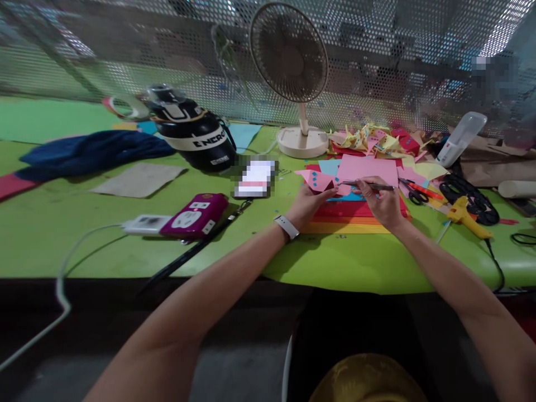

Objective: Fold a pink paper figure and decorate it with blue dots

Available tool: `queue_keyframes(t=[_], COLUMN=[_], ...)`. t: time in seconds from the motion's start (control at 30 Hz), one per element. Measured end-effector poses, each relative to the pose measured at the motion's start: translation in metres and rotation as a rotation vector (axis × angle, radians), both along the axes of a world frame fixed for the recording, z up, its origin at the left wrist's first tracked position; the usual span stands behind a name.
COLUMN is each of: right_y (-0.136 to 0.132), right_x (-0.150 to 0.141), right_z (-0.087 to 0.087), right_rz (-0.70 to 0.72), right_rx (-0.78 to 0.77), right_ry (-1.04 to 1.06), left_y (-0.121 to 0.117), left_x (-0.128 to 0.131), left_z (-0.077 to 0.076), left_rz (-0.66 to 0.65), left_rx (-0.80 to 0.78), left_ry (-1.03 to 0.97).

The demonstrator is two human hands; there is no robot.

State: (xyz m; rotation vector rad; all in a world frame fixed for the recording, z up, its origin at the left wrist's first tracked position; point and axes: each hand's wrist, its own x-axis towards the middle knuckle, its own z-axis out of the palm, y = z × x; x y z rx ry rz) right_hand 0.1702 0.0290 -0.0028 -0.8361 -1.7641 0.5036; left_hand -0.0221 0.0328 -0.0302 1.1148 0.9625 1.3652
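My left hand point(309, 205), a pale watch band point(287, 228) at its wrist, is closed on a folded pink paper piece point(318, 180) marked with small blue squares. In my right hand point(380, 205) is a slim dark pen-like tool point(386, 187), pinched between the fingers. Its tip points left at the pink piece; whether it touches is too small to tell. Beneath both hands lies a stack of coloured paper, with red sheets point(347, 210) and orange sheets point(343, 228) at the near edge. A plain pink sheet point(368, 168) lies just behind the hands.
Scissors point(417, 196), a yellow glue gun point(471, 219) and a coiled black cable point(469, 195) lie to the right. Behind are yellow paper scraps point(368, 138) and a fan point(304, 143). Leftward are a phone point(254, 177), a purple power adapter point(195, 216) and a black jug point(195, 137).
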Motion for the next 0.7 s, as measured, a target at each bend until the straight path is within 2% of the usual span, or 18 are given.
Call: queue_keyframes(t=[0.23,0.37,0.57,0.7], right_y=[0.0,0.003,0.011,0.014], right_x=[-0.001,-0.002,0.001,0.001], right_z=[0.001,0.003,0.001,-0.002], right_rz=[0.021,0.045,0.065,0.056], right_rx=[-0.031,-0.143,-0.337,-0.402], right_ry=[0.132,0.257,0.439,0.494], left_y=[0.0,0.0,-0.006,-0.009], left_x=[-0.001,-0.002,-0.001,-0.001], left_z=[0.002,0.002,0.009,0.012], left_rz=[-0.027,-0.014,-0.07,-0.083], left_rx=[-0.06,-0.059,-0.041,-0.042], left_ry=[-0.033,-0.051,-0.111,-0.124])
